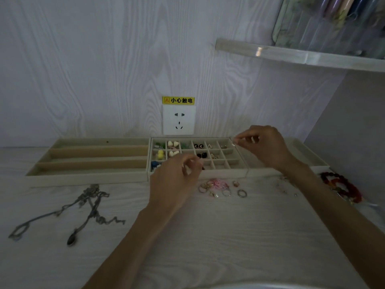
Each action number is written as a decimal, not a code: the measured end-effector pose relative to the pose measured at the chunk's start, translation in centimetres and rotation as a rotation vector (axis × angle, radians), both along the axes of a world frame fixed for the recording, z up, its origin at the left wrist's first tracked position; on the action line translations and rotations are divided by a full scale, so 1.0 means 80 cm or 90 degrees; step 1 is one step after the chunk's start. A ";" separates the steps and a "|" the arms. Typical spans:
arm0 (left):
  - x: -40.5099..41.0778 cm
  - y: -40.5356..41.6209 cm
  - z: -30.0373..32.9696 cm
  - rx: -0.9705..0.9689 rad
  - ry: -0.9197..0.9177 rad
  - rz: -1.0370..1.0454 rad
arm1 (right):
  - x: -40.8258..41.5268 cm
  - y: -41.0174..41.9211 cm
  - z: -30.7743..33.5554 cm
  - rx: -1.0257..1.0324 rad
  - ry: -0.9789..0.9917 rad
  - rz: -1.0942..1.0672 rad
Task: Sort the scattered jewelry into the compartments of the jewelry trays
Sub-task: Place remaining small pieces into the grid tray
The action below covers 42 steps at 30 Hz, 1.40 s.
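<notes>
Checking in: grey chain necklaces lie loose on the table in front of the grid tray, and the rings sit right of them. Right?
Not quite. The head view shows the grey chain necklaces loose on the table in front of the long-slot tray, not the grid tray. The rings do sit right of them.

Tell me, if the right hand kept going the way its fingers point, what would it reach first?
The right hand points left over the gridded jewelry tray. It would probably first meet the back-row compartment holding a small silvery piece, though its height above the tray is unclear.
</notes>
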State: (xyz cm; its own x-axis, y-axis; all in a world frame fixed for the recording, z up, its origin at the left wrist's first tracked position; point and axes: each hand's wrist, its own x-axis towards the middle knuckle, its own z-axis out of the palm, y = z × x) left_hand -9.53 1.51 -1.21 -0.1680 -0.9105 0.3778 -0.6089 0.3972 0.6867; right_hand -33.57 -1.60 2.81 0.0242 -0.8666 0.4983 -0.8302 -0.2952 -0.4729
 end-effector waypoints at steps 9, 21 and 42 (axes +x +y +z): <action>0.004 0.000 -0.002 -0.010 -0.119 0.039 | -0.013 -0.040 -0.014 0.192 0.134 0.080; 0.002 0.000 -0.001 -0.004 -0.124 0.040 | -0.004 -0.054 -0.012 0.261 0.199 0.041; 0.005 0.002 0.003 -0.025 -0.059 0.059 | 0.038 0.049 0.016 0.124 0.111 0.047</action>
State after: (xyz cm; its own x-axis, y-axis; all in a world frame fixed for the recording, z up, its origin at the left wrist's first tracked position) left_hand -9.14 1.64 -0.99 -0.1203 -0.9083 0.4007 -0.7045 0.3625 0.6101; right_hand -30.50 2.28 4.10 0.1624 -0.9382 0.3055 -0.8835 -0.2761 -0.3784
